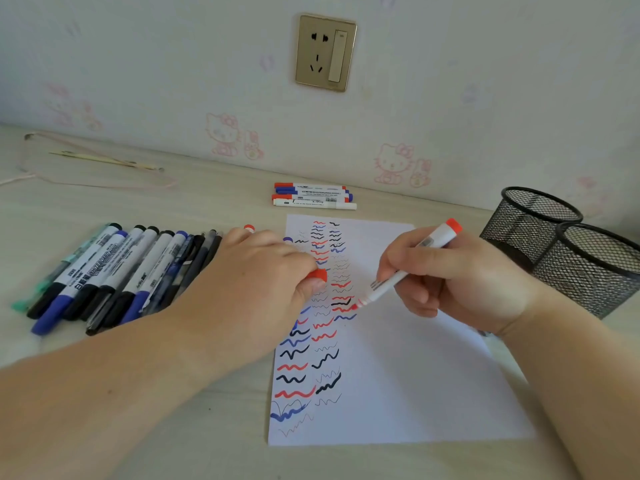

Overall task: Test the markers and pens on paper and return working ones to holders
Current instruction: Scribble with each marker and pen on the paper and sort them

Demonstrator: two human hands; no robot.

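Observation:
My right hand [460, 271] grips a white marker with red ends [391, 284], its red tip touching the white paper [398, 358] beside a red squiggle. Rows of red, blue and black squiggles fill the sheet's left part. My left hand [263, 275] rests on the paper's left edge and pinches the marker's red cap [318, 274]. Two black mesh holders [568, 251] stand at the right, and I see nothing inside them. A row of several markers and pens [117, 275] lies at the left.
Several thin white markers [313, 196] lie side by side behind the paper, near the wall. A pink cord and a thin stick [104, 160] lie at the far left of the desk. A wall socket [325, 53] sits above.

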